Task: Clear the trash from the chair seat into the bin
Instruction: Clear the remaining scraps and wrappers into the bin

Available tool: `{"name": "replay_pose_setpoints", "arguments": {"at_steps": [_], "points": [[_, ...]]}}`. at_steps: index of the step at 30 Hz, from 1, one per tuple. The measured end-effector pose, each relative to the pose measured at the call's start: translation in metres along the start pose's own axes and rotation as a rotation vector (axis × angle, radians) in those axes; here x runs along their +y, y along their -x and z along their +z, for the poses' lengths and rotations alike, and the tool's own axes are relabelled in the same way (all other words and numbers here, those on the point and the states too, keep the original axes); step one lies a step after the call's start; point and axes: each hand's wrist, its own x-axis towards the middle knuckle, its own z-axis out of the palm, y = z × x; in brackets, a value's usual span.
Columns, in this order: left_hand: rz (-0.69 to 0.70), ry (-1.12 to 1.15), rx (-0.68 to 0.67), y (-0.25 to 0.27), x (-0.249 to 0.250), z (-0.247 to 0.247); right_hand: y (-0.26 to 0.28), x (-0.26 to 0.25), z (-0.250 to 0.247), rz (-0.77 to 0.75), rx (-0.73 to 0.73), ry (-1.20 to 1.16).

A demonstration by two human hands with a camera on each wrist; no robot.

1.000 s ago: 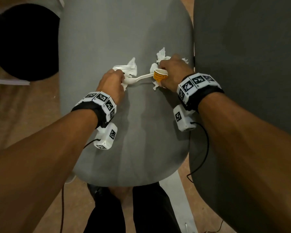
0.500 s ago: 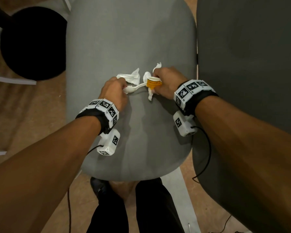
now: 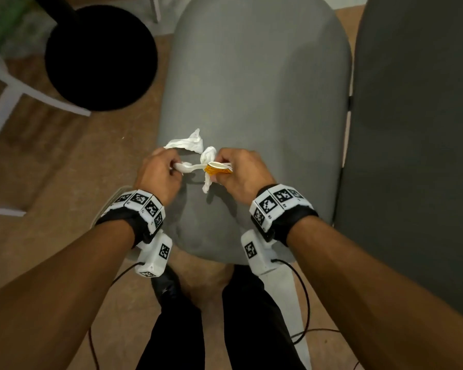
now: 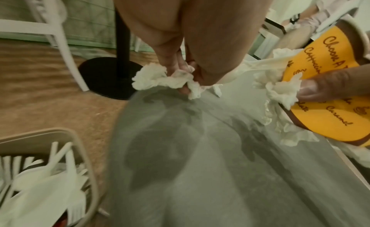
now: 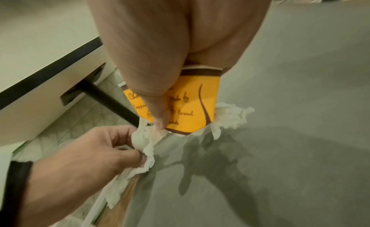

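My left hand (image 3: 169,169) grips a crumpled white tissue (image 3: 185,143) and the bowl end of a white plastic spoon (image 3: 189,166), just above the grey chair seat (image 3: 251,89). In the left wrist view the same tissue (image 4: 160,78) bunches under my curled fingers. My right hand (image 3: 225,166) holds a small orange paper cup (image 3: 217,169) together with a second white tissue (image 3: 207,166). The cup (image 5: 192,107) lies under my thumb with that tissue (image 5: 232,115) hanging below it. A beige bin (image 4: 84,151) with white plastic cutlery inside stands on the floor left of the seat.
A black round table base (image 3: 99,57) sits on the brown floor at the back left, beside a white chair frame (image 3: 3,102). A dark grey chair (image 3: 417,129) stands close on the right. My legs (image 3: 211,329) are at the seat's front edge.
Both hands have lifted off the seat with the tissues, spoon and cup and drawn back toward the seat's front-left edge. The seat behind them now shows no trash.
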Motion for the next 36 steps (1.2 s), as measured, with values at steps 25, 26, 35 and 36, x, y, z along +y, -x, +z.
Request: {"name": "replay_pose_setpoints", "arguments": {"at_steps": [25, 26, 35, 36], "points": [[-0.348, 0.28, -0.1, 0.142, -0.298, 0.047, -0.058, -0.067, 0.332, 0.049, -0.23, 0.505], [-0.344, 0.273, -0.056, 0.148, -0.308, 0.045, -0.065, -0.063, 0.342, 0.043, -0.209, 0.515], [-0.331, 0.212, 0.082, 0.171, -0.348, 0.042, -0.085, -0.034, 0.401, -0.033, -0.127, 0.384], [-0.351, 0.214, 0.109, 0.169, -0.347, 0.046, -0.087, -0.03, 0.407, -0.045, -0.165, 0.413]]}}
